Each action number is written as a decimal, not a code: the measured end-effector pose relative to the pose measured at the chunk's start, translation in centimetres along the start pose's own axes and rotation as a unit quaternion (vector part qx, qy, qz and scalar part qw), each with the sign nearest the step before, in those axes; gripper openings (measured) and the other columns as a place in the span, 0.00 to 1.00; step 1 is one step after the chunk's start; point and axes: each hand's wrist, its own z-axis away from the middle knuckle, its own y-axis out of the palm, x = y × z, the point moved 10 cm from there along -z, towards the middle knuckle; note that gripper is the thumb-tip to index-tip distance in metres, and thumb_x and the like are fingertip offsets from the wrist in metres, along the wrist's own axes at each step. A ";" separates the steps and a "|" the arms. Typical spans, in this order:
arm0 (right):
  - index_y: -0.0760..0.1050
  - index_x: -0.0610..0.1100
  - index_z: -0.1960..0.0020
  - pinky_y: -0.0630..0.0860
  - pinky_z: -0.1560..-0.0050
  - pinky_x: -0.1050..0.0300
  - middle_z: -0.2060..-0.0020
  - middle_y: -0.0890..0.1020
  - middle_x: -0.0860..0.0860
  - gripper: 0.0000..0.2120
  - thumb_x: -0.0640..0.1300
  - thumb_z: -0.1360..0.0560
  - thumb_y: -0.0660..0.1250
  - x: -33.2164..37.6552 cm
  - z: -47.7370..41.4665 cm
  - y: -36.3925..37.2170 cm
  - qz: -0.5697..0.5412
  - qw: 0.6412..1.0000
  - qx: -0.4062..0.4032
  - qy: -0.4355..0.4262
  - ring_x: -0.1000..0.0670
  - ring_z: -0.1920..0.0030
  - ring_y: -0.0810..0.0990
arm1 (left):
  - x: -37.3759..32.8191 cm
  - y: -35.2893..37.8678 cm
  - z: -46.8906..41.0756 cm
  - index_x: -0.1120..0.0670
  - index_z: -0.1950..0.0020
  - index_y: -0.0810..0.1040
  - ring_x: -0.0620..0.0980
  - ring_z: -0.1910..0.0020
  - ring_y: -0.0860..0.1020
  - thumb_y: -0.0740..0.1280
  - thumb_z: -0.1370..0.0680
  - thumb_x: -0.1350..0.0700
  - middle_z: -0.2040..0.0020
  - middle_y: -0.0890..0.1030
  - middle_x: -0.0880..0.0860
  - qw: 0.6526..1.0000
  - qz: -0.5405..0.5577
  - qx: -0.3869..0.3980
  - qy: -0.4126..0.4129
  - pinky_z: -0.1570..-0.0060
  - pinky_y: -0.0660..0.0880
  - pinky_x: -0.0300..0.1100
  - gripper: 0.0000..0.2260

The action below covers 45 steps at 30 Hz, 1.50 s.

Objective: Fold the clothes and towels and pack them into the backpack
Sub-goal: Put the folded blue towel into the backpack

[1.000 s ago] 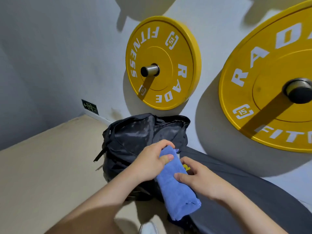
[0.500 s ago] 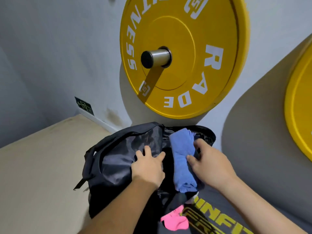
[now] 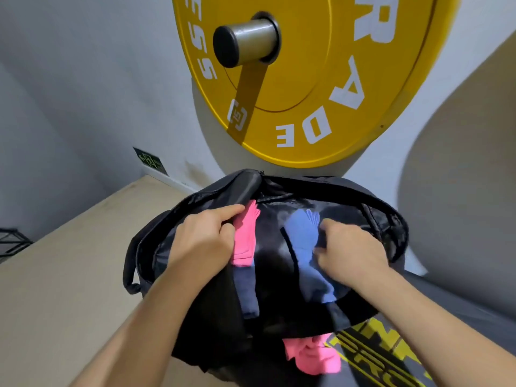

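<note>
Grey-white wall fills the back of the room, carrying a yellow weight plate on a steel peg, with a small green sign low down beside it. Tan floor spreads to our left; a dark mat with yellow lettering lies under our right forearm.

Black backpack, mouth wide open, sits between floor and mat, both our hands inside its opening.

Left hand: fingers curled and pinching the near edge of a folded pink cloth, which stands just right of the fingertips, inside the bag. A dark navy fold lies directly below it.

Right hand: fingers bent, pressing on the folded blue towel (whether they actually grip it we cannot tell). The towel lies just left of those fingertips, inside the bag.

A second pink cloth lies outside the backpack, below both hands, on the mat.
</note>
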 end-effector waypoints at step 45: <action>0.80 0.52 0.64 0.59 0.49 0.48 0.54 0.74 0.53 0.10 0.41 0.41 0.76 2.2 8.9 -3.3 0.059 0.943 -0.182 -0.272 0.46 0.42 0.70 | -3.6 12.0 5.2 0.44 0.23 0.38 0.53 0.24 0.36 0.70 0.32 0.36 0.22 0.35 0.51 0.913 -0.232 0.292 0.167 0.26 0.47 0.57 0.50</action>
